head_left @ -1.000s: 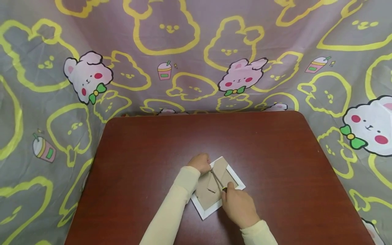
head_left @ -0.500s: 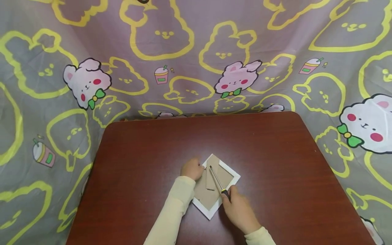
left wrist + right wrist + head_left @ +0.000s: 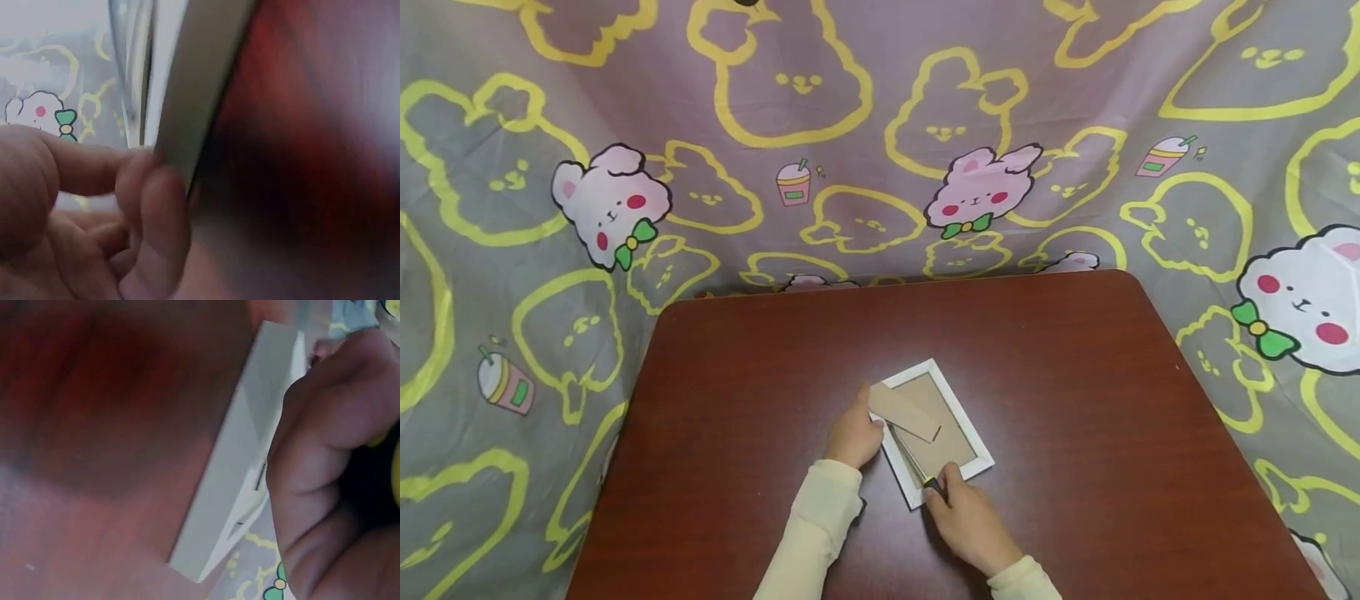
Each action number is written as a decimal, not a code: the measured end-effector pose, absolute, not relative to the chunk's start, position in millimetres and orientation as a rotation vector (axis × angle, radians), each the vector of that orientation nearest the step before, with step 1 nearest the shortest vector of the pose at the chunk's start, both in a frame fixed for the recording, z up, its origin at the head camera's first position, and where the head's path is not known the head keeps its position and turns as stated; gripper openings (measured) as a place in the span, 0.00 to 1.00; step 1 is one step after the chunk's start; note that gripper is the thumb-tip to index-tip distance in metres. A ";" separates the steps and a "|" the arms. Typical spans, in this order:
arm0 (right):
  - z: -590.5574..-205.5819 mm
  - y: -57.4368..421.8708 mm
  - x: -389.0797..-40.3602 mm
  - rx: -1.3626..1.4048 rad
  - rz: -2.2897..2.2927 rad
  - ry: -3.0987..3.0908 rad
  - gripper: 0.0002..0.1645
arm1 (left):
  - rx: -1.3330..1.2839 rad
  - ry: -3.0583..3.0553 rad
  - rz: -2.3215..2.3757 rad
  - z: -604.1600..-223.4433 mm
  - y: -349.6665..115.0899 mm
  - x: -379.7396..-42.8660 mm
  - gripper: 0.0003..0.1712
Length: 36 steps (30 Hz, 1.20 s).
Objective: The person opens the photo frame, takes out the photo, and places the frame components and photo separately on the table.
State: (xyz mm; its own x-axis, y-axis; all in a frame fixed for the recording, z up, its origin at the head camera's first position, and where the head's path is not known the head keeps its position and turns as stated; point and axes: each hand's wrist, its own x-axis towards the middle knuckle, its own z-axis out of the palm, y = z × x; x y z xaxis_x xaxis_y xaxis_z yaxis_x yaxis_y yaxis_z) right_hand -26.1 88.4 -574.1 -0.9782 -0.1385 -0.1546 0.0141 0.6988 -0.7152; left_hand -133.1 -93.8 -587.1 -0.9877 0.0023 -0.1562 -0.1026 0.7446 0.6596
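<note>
In the head view, a white picture frame (image 3: pixel 957 412) lies back side up, with brown cardboard backing (image 3: pixel 936 398) and a cardboard stand leg (image 3: pixel 908 412) slanting across it. My left hand (image 3: pixel 853 433) pinches the frame's left edge; the left wrist view shows thumb and fingers (image 3: pixel 164 219) on that rim. My right hand (image 3: pixel 973 521) grips a screwdriver (image 3: pixel 932 484) by its black-and-yellow handle, at the near side of the frame. Its metal shaft points toward the left edge, its tip close to my left thumb. Whether the tip touches anything cannot be told.
A reddish-brown wooden table (image 3: pixel 737 400) with rounded far corners lies under the work. Grey fabric (image 3: pixel 865 100) with yellow outlined animals and drink cups hangs around its back and sides. Long cream sleeves (image 3: pixel 816 517) cover both arms.
The frame has turned counterclockwise, so its stand leg now slants toward the lower right. My left hand has shifted left along with it. The screwdriver has moved left, toward the left edge.
</note>
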 end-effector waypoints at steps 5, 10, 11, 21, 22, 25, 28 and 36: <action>-577.8 86.4 -20.7 -0.101 -1.161 2.703 0.14 | 0.498 3.092 0.594 -580.3 -107.0 -148.4 0.17; -579.7 82.5 -19.9 -0.095 -1.207 2.684 0.14 | 0.655 2.983 0.474 -575.8 -115.3 -158.4 0.16; -580.2 82.1 -20.0 -0.087 -1.209 2.684 0.14 | 0.645 2.955 0.477 -575.4 -115.5 -159.1 0.17; -582.2 78.0 -22.9 0.045 -1.361 2.464 0.11 | 0.609 3.011 0.398 -580.5 -102.3 -165.6 0.19; -582.2 77.9 -23.0 0.061 -1.373 2.439 0.11 | 0.608 3.010 0.392 -580.5 -100.3 -165.4 0.20; -581.5 77.0 -22.5 0.091 -1.430 2.354 0.11 | 0.650 3.022 0.340 -580.8 -94.7 -163.0 0.23; -582.7 76.7 -22.1 0.107 -1.484 2.280 0.11 | 0.711 3.060 0.234 -584.0 -87.2 -159.2 0.27; -586.6 79.7 -27.9 0.117 -1.548 2.129 0.12 | 0.756 3.229 0.147 -591.8 -74.6 -153.9 0.16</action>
